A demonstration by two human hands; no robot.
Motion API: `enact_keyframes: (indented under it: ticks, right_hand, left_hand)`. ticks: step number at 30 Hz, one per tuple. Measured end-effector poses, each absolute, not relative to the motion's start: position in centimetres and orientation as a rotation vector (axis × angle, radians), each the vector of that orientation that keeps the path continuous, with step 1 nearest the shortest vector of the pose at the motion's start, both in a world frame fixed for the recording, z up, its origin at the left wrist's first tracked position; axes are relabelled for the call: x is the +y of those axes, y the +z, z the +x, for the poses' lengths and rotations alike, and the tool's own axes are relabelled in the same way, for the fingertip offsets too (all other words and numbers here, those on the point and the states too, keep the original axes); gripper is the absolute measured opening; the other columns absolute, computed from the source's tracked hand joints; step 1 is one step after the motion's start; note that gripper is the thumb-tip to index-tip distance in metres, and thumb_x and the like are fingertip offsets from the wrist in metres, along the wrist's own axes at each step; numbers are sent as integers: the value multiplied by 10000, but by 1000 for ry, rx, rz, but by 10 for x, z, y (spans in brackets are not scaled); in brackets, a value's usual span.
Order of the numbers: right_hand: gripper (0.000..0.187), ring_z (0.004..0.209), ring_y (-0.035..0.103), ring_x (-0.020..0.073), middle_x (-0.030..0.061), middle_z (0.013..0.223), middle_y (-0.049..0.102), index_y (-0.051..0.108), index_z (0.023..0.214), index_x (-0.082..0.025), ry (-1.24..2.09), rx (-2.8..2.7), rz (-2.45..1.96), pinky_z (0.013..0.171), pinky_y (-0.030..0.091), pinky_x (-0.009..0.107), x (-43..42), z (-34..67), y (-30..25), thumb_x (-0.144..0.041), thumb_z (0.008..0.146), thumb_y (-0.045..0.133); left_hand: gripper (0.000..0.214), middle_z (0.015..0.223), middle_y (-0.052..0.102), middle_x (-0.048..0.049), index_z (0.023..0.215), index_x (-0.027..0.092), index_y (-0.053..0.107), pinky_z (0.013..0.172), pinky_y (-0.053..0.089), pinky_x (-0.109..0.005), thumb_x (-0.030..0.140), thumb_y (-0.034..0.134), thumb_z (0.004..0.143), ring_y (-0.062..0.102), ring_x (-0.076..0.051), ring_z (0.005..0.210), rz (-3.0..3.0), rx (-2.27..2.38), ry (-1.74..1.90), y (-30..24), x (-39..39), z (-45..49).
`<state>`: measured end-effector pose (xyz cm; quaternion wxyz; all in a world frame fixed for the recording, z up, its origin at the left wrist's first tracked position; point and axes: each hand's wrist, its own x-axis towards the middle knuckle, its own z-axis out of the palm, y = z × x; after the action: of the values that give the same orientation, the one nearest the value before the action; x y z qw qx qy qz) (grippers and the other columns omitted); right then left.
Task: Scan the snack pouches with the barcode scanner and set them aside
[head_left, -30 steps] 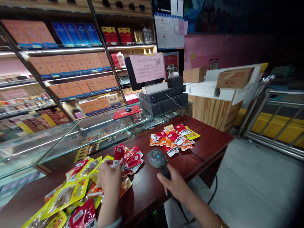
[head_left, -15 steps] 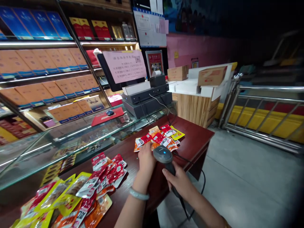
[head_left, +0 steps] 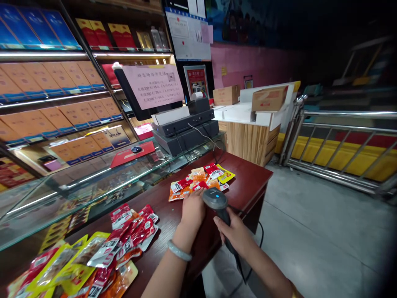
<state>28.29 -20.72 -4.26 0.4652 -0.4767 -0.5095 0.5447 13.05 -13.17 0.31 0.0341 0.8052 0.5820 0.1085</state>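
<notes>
Reach has shifted off the near heap (head_left: 124,238): your left hand (head_left: 192,208) now lies on the far packet pile (head_left: 203,176), whether pinching one I cannot tell, your right hand (head_left: 234,236) still clenched round the scanner (head_left: 214,198) beside it.

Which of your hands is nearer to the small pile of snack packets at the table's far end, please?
Left. The left hand reaches the pile at its near edge; the right hand sits farther back, gripping the scanner.

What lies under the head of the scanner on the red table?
Small red, orange and yellow snack packets. The scanner and the left hand cover the nearest ones.
</notes>
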Motion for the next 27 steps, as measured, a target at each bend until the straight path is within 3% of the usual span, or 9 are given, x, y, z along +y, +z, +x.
enact_keyframes:
  ticks: [5,8,11,15,22,27]
  right_hand:
    - [442,348,453,116,-129,413,472,522,1004,-216,1353,-1252,-1165,408,387,217,-211,274,-40,-617,858,637]
    - [459,347,441,111,-132,416,468,520,997,-218,1381,-1264,-1124,406,389,216,-216,269,-35,-640,860,633]
    - [466,354,433,99,-130,436,469,509,967,-222,1414,-1286,-1067,410,386,208,-223,263,-31,-660,867,636]
    - [480,388,447,83,-120,501,476,505,931,-224,1508,-1320,-927,422,392,195,-234,248,-24,-676,867,656]
    - [496,388,434,72,-115,558,455,538,973,-211,1618,-1442,-770,402,393,191,-250,215,-10,-682,875,656]
    - [432,403,444,75,-108,564,462,530,946,-212,1621,-1479,-795,422,400,196,-252,208,-9,-623,888,652]
  left_hand:
    - [489,1583,519,-74,1194,324,789,1162,402,-539,79,541,851,448,-344,1476,2383,2001,596,1,-151,104]
    - [554,1534,572,-62,1070,324,831,1142,440,-498,7,518,741,518,-321,1414,2166,2011,930,-8,-163,81]
    - [436,1182,760,-83,875,242,827,945,559,-387,63,494,657,697,-262,1113,1949,1774,1256,-16,-182,51]
    - [292,767,727,-37,630,217,695,753,530,-304,129,427,553,669,-198,767,1833,1639,1550,-14,-217,16]
    - [279,670,686,-6,567,245,650,921,514,-372,159,392,506,654,-207,782,1756,1767,1590,-11,-252,-9]
    - [298,715,709,-24,617,237,681,767,524,-333,176,409,512,655,-216,748,1654,1934,1534,-12,-260,-27]
